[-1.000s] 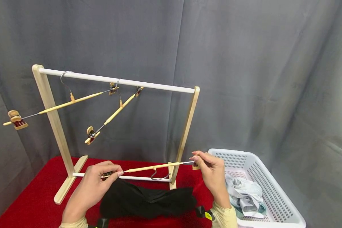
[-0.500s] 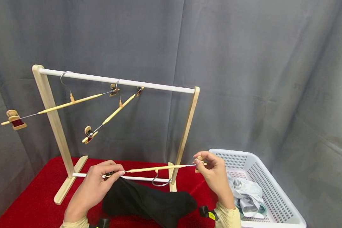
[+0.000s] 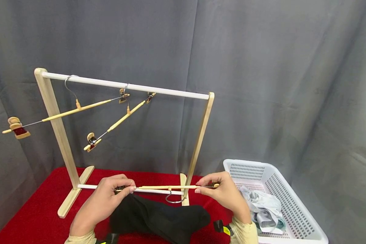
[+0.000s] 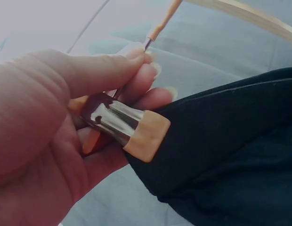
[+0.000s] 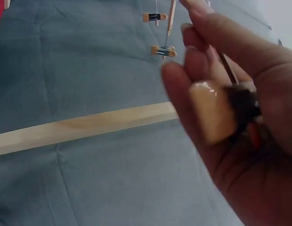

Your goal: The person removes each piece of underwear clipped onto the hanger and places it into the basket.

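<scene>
A wooden clip hanger [image 3: 164,187] lies across between my hands, its metal hook pointing down. My left hand [image 3: 102,200] pinches the hanger's rod beside its left clip [image 4: 148,135], which bites the corner of a black garment [image 3: 161,217]. From that clip the garment trails over the red cloth to the right. My right hand [image 3: 227,193] pinches the rod at the other end, thumb against fingers. In the right wrist view, the right clip [image 5: 214,113] sits within that palm with no fabric in it.
Behind my hands stands a wooden rack [image 3: 59,135] with a white top bar [image 3: 170,90]. Two more clip hangers hang there: a left one [image 3: 61,113] and a slanted one [image 3: 122,120]. At right, a white basket [image 3: 296,203] holds crumpled pale clothes [image 3: 265,206]. Red cloth [image 3: 30,213] covers the table.
My right hand has shifted from the right clip inward onto the rod, and the hanger's right end has dropped nearly level. The black garment's right side has slumped lower. The left hand barely moved.
</scene>
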`<state>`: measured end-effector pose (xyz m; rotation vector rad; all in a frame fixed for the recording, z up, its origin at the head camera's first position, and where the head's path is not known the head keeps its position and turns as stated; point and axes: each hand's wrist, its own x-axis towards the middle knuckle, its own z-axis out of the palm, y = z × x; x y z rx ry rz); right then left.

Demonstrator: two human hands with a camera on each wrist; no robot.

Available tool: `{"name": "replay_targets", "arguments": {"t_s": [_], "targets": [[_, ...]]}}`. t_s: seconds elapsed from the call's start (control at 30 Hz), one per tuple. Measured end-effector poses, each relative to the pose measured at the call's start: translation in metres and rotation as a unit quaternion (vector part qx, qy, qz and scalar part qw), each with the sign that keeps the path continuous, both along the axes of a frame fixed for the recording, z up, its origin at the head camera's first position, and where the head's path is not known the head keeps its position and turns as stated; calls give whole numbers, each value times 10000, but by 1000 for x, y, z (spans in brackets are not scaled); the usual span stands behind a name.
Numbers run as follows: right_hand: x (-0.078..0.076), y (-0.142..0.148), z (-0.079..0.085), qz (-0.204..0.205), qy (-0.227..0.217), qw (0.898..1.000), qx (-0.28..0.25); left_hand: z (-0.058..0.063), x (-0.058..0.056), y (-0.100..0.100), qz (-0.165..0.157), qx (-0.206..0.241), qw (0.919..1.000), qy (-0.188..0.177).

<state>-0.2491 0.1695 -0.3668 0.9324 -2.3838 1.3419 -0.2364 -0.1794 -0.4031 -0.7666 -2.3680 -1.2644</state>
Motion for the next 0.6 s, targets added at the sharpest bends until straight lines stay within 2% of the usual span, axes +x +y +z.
{"name": "replay_targets", "arguments": {"t_s": [0.17, 0.23, 0.4, 0.6], "targets": [[0, -2, 1, 113, 618, 9980, 13, -2, 2, 0, -38, 107, 9993, -357], [1, -2, 3, 125, 736, 9972, 16, -1, 1, 0, -57, 127, 9988, -476], [2, -4, 3, 123, 682, 9976, 54, -1, 1, 2, -22, 194, 9977, -653], [0, -3, 2, 58, 714, 9974, 99, 1, 2, 7, 284, 338, 9941, -993]]}}
